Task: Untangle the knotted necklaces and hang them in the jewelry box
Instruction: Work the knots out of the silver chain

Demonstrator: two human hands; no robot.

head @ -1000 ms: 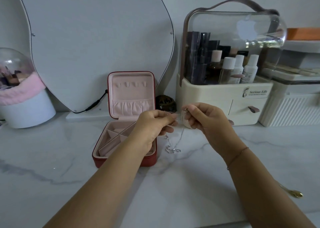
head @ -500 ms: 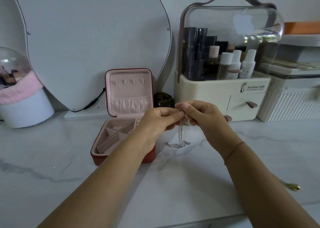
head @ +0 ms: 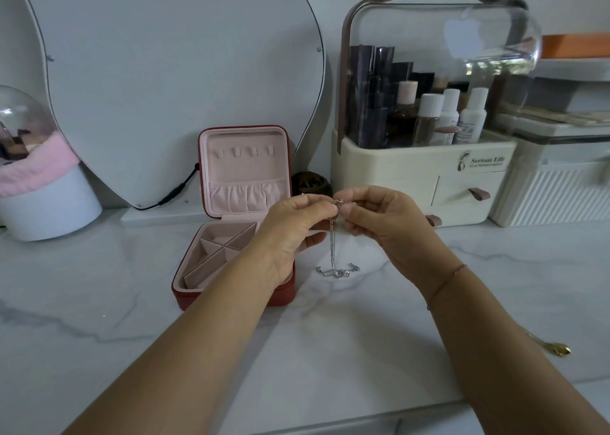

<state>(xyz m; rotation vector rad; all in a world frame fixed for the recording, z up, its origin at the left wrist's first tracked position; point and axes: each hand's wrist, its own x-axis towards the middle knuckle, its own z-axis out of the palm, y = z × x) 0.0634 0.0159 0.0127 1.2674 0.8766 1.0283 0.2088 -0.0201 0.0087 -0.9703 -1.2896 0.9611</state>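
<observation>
Both hands meet above the marble counter (head: 330,352): left hand (head: 293,233) and right hand (head: 379,223) pinch the top of the chain (head: 332,253) between fingertips (its lower end lies bunched on the counter). Just left, the box (head: 231,269) stands open.

jewelry box (head: 231,236) left of necklace (head: 333,256)

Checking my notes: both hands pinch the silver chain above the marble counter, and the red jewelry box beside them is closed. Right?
Not quite. The head view shows the red jewelry box open, its lid upright. The rest holds: left hand and right hand pinch the silver chain above the marble counter.
</observation>
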